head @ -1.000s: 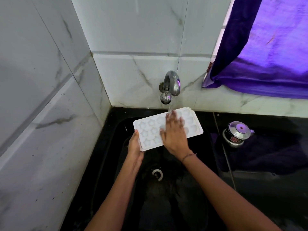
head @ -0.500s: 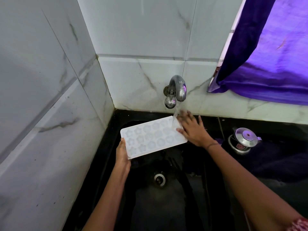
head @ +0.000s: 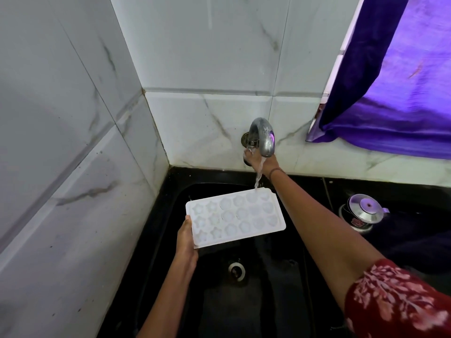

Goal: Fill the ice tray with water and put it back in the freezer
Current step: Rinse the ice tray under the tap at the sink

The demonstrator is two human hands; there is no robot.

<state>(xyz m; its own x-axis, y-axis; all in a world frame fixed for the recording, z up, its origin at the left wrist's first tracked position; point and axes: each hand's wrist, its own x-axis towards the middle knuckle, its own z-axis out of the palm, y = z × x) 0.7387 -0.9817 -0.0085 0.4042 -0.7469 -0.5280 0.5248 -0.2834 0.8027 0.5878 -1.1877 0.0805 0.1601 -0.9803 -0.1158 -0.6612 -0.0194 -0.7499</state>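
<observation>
Marble-veined white wall tiles (head: pixel 207 57) back a black sink (head: pixel 280 301); the right hand (head: pixel 264 164) has left the white plastic ice tray with star and flower moulds (head: pixel 234 217) for the chrome tap (head: pixel 262 137), fingers curled round its knob; left hand (head: pixel 186 242) fingers clasp the tray's left end, its far corner under the water stream (head: pixel 258 176); shut-off seems next.

Back and left walls: white marble-look tiles (head: pixel 207 57), grey veins, grout lines meet at the corner. Purple curtain (head: pixel 402 81) hangs top right, its lower edge bunched over the tile ledge. Black countertop (head: pixel 390 189) on the right. Steel lidded pot (head: pixel 363 213) stands on it, knob on the lid, red label on its side, dark cloth (head: pixel 419 240) just beside it.
</observation>
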